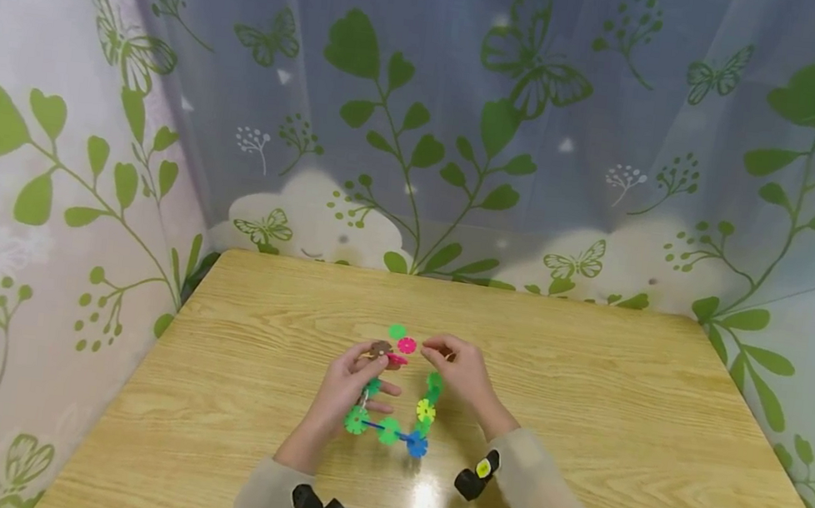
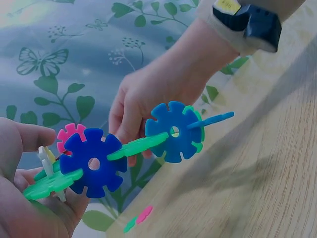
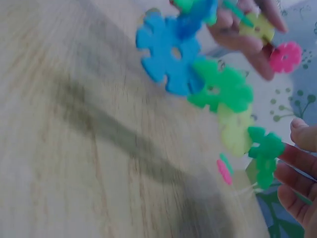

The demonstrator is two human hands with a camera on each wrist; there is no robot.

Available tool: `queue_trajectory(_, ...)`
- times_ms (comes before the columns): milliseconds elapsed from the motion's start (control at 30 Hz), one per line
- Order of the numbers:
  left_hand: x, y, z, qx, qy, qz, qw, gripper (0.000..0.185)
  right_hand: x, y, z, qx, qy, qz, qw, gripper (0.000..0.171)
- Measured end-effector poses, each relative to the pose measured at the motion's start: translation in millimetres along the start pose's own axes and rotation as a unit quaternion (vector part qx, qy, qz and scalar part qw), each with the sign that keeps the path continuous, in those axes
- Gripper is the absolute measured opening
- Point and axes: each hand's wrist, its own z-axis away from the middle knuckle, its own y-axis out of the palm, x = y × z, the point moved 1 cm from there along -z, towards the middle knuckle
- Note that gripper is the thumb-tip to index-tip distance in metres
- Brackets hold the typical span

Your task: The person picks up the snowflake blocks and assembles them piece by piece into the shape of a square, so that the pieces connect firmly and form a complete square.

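Observation:
My left hand [image 1: 346, 383] grips one end of a chain of slotted plastic snowflake discs, held above the table. A brown disc [image 1: 380, 349] and a pink disc [image 3: 286, 57] show by its fingers. From there the chain bends round through green discs [image 1: 389, 430], a dark blue disc [image 2: 94, 162] and a lighter blue disc [image 1: 418, 445]. Its other side carries a yellow disc [image 1: 426, 410] and ends in green discs [image 3: 266, 156]. My right hand [image 1: 460, 371] is beside that green end, thumb and forefinger apart with nothing between them.
On the wooden table [image 1: 586, 408] beyond the chain lie a loose green disc [image 1: 397, 332] and a loose pink disc [image 2: 144, 214], side by side. A leaf-patterned curtain [image 1: 422, 122] hangs behind the table. Each sleeve bears a black wrist camera [image 1: 474, 481].

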Motion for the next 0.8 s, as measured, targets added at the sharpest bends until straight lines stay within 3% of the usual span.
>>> queue_trajectory(467,1.0,-4.7,0.7,-0.012,-0.003,0.008,0.9999,0.041,-20,26,-35,0.034,0.083,0.061,0.994,0.018)
queue_trajectory(667,0.9,-4.2,0.9,-0.01,0.0,0.013,0.9999,0.042,-22,35,-43,0.082,0.102,0.132,0.983,0.034)
queue_trajectory(800,1.2,-4.7,0.4,-0.014,0.003,0.012,0.9998,0.045,-19,41,-47,0.092,0.11,0.18,0.973,0.036)
